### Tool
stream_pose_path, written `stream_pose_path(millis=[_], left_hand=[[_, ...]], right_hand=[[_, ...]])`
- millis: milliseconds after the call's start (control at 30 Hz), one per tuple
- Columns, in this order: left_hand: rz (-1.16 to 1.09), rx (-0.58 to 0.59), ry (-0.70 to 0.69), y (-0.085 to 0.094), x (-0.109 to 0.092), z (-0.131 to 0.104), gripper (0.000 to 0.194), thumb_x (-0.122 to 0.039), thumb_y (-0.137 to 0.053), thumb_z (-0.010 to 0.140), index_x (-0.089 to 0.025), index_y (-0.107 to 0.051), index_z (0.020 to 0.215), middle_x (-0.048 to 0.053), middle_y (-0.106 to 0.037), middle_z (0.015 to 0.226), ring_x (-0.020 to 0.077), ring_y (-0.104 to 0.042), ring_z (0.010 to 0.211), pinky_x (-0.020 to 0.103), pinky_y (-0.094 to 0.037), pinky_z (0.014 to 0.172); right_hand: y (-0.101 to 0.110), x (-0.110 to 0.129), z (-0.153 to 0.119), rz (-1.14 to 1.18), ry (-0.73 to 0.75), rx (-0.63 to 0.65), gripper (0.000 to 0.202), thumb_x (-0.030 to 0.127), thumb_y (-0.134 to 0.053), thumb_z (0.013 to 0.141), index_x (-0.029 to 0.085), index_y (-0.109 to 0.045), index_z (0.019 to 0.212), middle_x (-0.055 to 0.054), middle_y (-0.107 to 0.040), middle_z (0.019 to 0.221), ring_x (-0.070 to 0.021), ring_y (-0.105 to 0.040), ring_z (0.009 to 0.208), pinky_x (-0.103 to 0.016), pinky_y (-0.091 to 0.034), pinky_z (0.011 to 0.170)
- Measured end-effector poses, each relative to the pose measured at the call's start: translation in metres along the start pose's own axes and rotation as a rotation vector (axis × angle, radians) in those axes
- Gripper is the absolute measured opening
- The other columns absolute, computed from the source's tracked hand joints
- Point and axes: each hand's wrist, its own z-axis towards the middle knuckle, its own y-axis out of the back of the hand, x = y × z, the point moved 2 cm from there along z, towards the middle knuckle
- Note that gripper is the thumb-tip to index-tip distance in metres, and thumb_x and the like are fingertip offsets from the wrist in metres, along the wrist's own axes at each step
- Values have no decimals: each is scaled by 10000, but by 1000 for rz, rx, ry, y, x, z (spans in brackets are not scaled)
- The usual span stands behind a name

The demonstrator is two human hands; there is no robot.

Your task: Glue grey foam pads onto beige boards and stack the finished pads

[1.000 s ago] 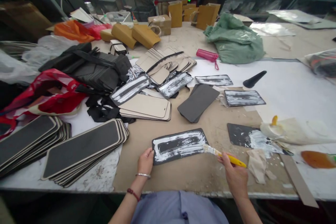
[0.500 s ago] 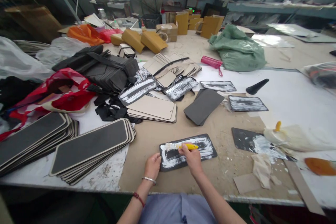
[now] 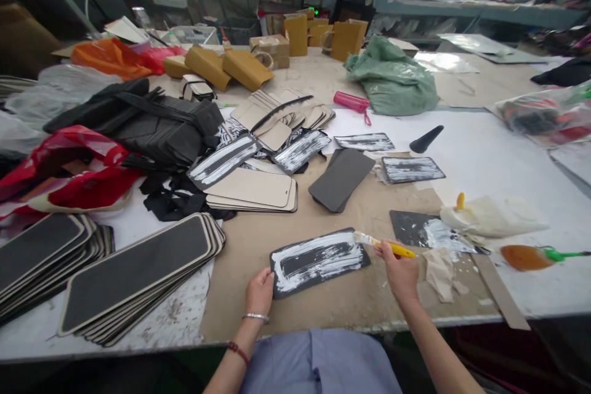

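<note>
Now pinching a rounded black rectangular panel (image 3: 318, 263), on the table (image 3: 184, 311), with the left hand (image 3: 259, 293): streaked thick white around a dark centre! Gripping a yellow-handled bristle brush (image 3: 373, 241) in the right hand (image 3: 401, 272).

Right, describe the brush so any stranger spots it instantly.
On the worktable, find the brown sheet. There, the brush has its bristles over a white-streaked panel. Its yellow handle is in the right hand, unlike the yellow stub farther right.

Brown sheet (image 3: 244, 240) lies open between the stacked pale-edged panels (image 3: 138, 274) and the coated panel (image 3: 318, 261), left hand (image 3: 259, 292) at the near end. Farther in, overlapped grey panels (image 3: 341, 178) block; just past right hand (image 3: 401, 271), crumpled cloth (image 3: 438, 274) obstructs.
</note>
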Motion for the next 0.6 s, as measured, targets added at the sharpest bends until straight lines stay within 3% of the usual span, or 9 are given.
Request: stream_pose_path(millis=[67, 200, 300, 400, 600], left_hand=[[-24, 9, 20, -1, 0, -1, 389, -396, -490, 586, -142, -664, 824, 23, -665, 637, 206, -621, 719, 275, -474, 655], [-26, 11, 37, -2, 2, 0, 352, -369, -489, 600, -148, -660, 814, 12, -662, 633, 193, -621, 696, 263, -477, 618], [-19, 11, 40, -2, 3, -1, 334, -359, -493, 610, -150, -658, 813, 13, -671, 651, 185, -619, 676, 257, -474, 600], [-8, 13, 37, -2, 0, -1, 333, -353, -493, 604, -147, -658, 808, 16, -670, 634, 195, -619, 687, 263, -473, 613], [156, -25, -20, 3, -5, -2, 352, -416, -501, 571, -158, -664, 748, 61, -703, 738, 254, -628, 764, 341, -480, 726]], right_hand=[[-11, 12, -29, 53, -19, 98, 430, 536, -611, 657, 154, -622, 854, -80, -687, 711, -250, -658, 707, -370, -521, 710], [-53, 26, -103, 252, -145, 416, 406, 533, -656, 636, 162, -609, 792, -53, -670, 692, -234, -650, 642, -357, -543, 627], [-73, 20, -131, 274, -174, 541, 408, 552, -654, 630, 166, -615, 759, -38, -657, 650, -228, -645, 615, -348, -543, 598], [-62, 4, -116, 216, -167, 432, 445, 577, -651, 612, 161, -619, 767, -47, -667, 674, -226, -647, 631, -346, -539, 625], [3, -17, -46, 25, -109, 96, 507, 624, -596, 619, 156, -634, 811, -73, -687, 691, -255, -656, 701, -379, -512, 716]])
